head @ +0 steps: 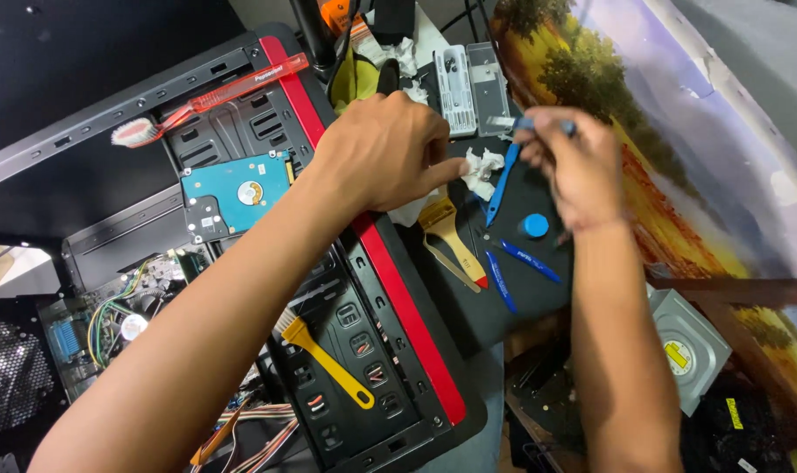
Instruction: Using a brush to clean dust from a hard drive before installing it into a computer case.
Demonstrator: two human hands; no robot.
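Note:
My left hand [385, 149] reaches over the red-trimmed front of a black computer case [389, 298], fingers curled, fingertips beside a crumpled white tissue [479, 171]; whether it grips anything I cannot tell. My right hand [573, 166] is blurred and pinches a slim blue-handled tool [538, 125] above the black mat [525, 280]. A blue pry tool [501, 186] leans just under that hand. A teal-labelled hard drive [236, 194] lies on the case left of my left forearm.
On the mat lie a blue cap [534, 226], two blue pry sticks [514, 267] and a yellow scraper [451, 236]. A yellow brush [324, 359] and red toothbrush [205, 101] rest on the case. A bit set case [470, 88], an optical drive [689, 346] and a landscape painting [705, 149] lie around.

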